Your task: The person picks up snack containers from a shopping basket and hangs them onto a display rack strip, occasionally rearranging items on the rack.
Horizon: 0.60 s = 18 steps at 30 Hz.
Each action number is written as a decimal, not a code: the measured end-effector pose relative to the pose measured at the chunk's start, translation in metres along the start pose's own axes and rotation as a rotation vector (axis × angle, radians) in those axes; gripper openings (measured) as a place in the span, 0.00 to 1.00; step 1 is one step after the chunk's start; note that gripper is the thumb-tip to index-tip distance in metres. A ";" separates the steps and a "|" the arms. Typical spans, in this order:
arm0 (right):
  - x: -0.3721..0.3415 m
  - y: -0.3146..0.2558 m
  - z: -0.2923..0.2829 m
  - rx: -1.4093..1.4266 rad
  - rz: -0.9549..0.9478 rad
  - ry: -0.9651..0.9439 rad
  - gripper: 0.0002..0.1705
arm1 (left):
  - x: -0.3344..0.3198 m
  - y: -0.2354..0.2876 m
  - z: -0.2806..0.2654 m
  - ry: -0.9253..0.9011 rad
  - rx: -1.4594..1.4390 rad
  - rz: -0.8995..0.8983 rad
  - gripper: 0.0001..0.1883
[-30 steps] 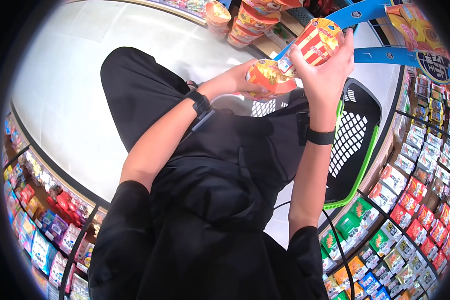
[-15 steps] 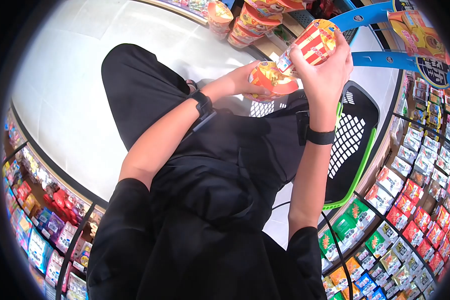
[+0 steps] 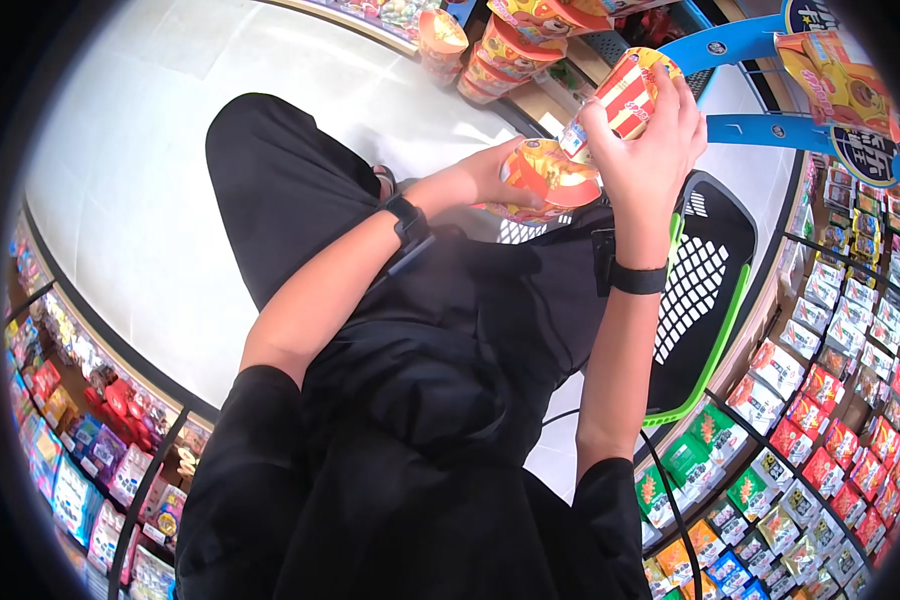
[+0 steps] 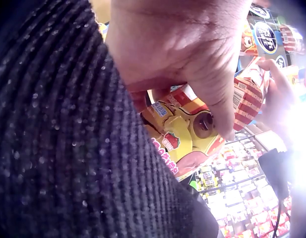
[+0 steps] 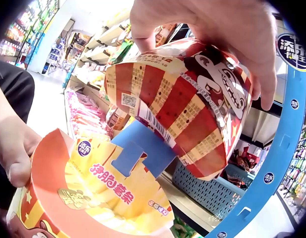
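A red-and-cream striped snack cup (image 3: 622, 98) tilts in midair in the right hand (image 3: 656, 140) of a person in black, the fingers curled around it. Just below, the left hand (image 3: 482, 176) grips an orange-and-yellow snack cup (image 3: 550, 182), thumb and fingers wrapped about its side; whether the two cups touch cannot be told. In the right wrist view, a blue tab (image 5: 143, 148) shows between them. Beside the right hand, a blue strip (image 3: 760, 132) curves past a hanging orange pack (image 3: 838, 82). Similar cups (image 3: 510, 52) stand grouped beyond the left hand. A black basket (image 3: 715, 370) with a green rim sits on the pale floor (image 3: 150, 140) by the right forearm, near rows of colorful packets (image 3: 820, 425) lining the shelves at right.
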State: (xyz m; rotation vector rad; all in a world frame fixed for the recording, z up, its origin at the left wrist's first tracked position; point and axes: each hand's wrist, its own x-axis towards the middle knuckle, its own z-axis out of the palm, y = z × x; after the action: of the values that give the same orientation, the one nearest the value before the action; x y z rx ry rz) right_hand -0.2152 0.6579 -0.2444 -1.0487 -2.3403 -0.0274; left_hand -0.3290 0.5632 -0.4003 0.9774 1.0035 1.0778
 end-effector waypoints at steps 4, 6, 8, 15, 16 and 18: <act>0.000 0.004 0.002 -0.020 -0.018 0.003 0.42 | -0.002 0.003 0.002 -0.004 -0.032 -0.009 0.40; 0.000 0.007 0.006 -0.026 -0.026 0.014 0.42 | -0.002 0.002 0.002 -0.008 -0.055 -0.010 0.40; 0.001 0.008 0.007 -0.036 -0.029 0.016 0.41 | -0.001 0.002 0.002 0.002 -0.012 -0.028 0.40; 0.006 0.003 0.001 -0.059 0.000 -0.023 0.41 | -0.002 0.008 0.003 0.029 0.101 -0.017 0.41; 0.006 0.003 0.001 -0.068 0.005 -0.027 0.41 | -0.001 0.006 0.003 0.024 0.095 -0.024 0.41; 0.007 0.002 0.001 -0.075 0.021 -0.030 0.42 | 0.001 0.002 0.002 0.016 0.082 -0.040 0.41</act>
State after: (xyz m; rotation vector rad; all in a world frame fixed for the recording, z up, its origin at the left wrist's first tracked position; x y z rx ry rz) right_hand -0.2177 0.6645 -0.2421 -1.1176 -2.3713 -0.0927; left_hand -0.3272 0.5639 -0.3979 1.0115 1.0830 1.0192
